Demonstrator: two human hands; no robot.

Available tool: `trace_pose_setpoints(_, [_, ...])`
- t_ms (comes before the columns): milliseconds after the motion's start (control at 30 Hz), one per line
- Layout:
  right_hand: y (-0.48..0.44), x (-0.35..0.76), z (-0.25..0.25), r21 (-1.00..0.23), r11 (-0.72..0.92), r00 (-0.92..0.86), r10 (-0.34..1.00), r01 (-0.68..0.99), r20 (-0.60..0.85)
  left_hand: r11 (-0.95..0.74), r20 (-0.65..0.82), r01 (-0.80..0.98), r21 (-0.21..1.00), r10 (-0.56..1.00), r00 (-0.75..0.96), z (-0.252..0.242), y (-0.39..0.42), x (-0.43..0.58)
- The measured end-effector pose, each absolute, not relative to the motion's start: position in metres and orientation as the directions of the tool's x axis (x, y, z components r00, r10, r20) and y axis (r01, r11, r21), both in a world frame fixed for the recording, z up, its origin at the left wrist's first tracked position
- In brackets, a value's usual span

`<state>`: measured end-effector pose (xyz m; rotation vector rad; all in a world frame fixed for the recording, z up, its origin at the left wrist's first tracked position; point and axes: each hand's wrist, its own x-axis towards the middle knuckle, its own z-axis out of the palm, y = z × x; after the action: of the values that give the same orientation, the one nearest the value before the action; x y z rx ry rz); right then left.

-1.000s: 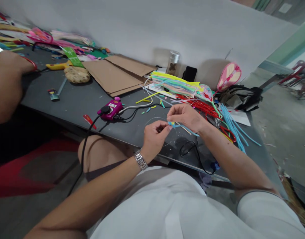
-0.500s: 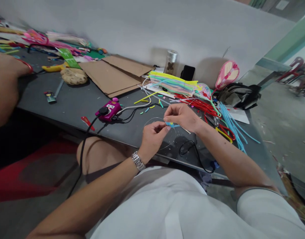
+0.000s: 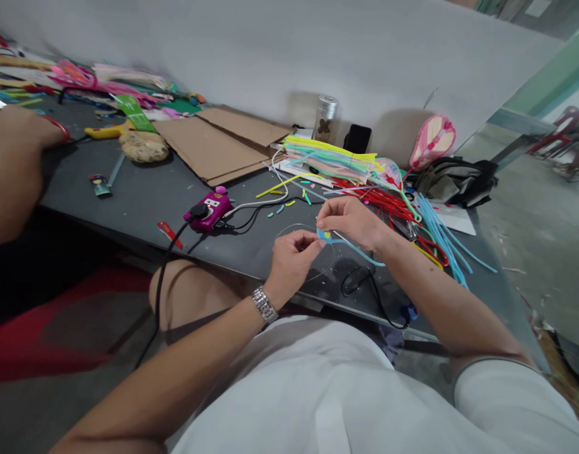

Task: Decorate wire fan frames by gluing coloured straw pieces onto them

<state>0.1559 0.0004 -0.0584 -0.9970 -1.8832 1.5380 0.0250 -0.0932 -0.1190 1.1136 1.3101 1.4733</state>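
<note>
Above the table's front edge, my left hand [image 3: 294,255] pinches a small light-blue coil of pipe cleaner [image 3: 324,234] with a yellow spot in it. My right hand [image 3: 350,221] is closed at the coil's upper right edge, thumb and fingertips together. From the coil, a blue tail [image 3: 358,251] runs right, below my right hand. A thin pale stick [image 3: 341,237] lies behind it, partly hidden by the hand. A fine clear loop of wire or line [image 3: 296,226] curves around my left fingers.
Pipe cleaner bundles [image 3: 327,157], red stems [image 3: 381,198] and blue stems [image 3: 441,233] lie to the right, near scissors [image 3: 431,246]. A purple socket block [image 3: 211,211] with cords sits left of my hands. Cardboard [image 3: 223,142] lies behind. Another person's arm [image 3: 15,170] reaches in at far left.
The blue coil now shows more clearly between my fingers, and its tail extends farther right. My right hand has shifted slightly right. The whole view has moved a little.
</note>
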Motion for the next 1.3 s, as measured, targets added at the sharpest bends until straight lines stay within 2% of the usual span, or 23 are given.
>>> trace_pose_setpoints(333, [0.007, 0.155, -0.065, -0.955, -0.144, -0.604, 0.747, 0.261, -0.277, -0.103, 0.105, 0.017, 0.994, 0.970, -0.221, -0.125, -0.093, 0.024])
trace_pose_setpoints(433, [0.006, 0.154, -0.068, -0.960, -0.138, -0.612, 0.746, 0.242, -0.262, -0.096, 0.099, 0.021, 0.995, 0.968, -0.231, -0.125, -0.094, 0.023])
trace_pose_setpoints(500, [0.003, 0.153, -0.069, -0.975, 0.001, -0.614, 0.777, 0.223, -0.139, -0.086, 0.085, 0.006, 0.996, 0.967, -0.240, -0.125, -0.094, 0.022])
trace_pose_setpoints(567, [-0.001, 0.154, -0.068, -0.941, 0.235, -0.610, 0.792, 0.244, 0.039, -0.078, 0.071, -0.020, 0.997, 0.967, -0.244, -0.125, -0.094, 0.021])
trace_pose_setpoints(633, [-0.007, 0.154, -0.066, -0.823, 0.475, -0.619, 0.758, 0.311, 0.203, -0.077, 0.065, -0.042, 0.996, 0.967, -0.245, -0.124, -0.093, 0.021])
trace_pose_setpoints(700, [-0.014, 0.156, -0.063, -0.652, 0.656, -0.650, 0.691, 0.381, 0.316, -0.084, 0.070, -0.048, 0.995, 0.968, -0.242, -0.124, -0.093, 0.022])
trace_pose_setpoints(800, [-0.020, 0.159, -0.060, -0.415, 0.790, -0.712, 0.599, 0.450, 0.368, -0.107, 0.095, -0.037, 0.994, 0.967, -0.237, -0.123, -0.094, 0.022])
trace_pose_setpoints(867, [-0.021, 0.160, -0.060, -0.340, 0.812, -0.730, 0.578, 0.474, 0.364, -0.123, 0.114, -0.024, 0.992, 0.966, -0.231, -0.123, -0.094, 0.022])
trace_pose_setpoints(933, [-0.019, 0.161, -0.061, -0.358, 0.806, -0.734, 0.584, 0.472, 0.348, -0.133, 0.129, -0.003, 0.991, 0.965, -0.228, -0.123, -0.094, 0.022])
trace_pose_setpoints(1033, [-0.015, 0.161, -0.061, -0.486, 0.749, -0.737, 0.619, 0.450, 0.272, -0.138, 0.143, 0.038, 0.990, 0.960, -0.239, -0.123, -0.095, 0.022])
trace_pose_setpoints(1167, [-0.012, 0.158, -0.057, -0.651, 0.608, -0.713, 0.687, 0.455, 0.143, -0.133, 0.145, 0.067, 0.989, 0.958, -0.248, -0.122, -0.095, 0.022])
trace_pose_setpoints(1300, [-0.007, 0.158, -0.057, -0.815, 0.443, -0.722, 0.691, 0.373, 0.045, -0.130, 0.147, 0.082, 0.988, 0.958, -0.245, -0.121, -0.095, 0.022])
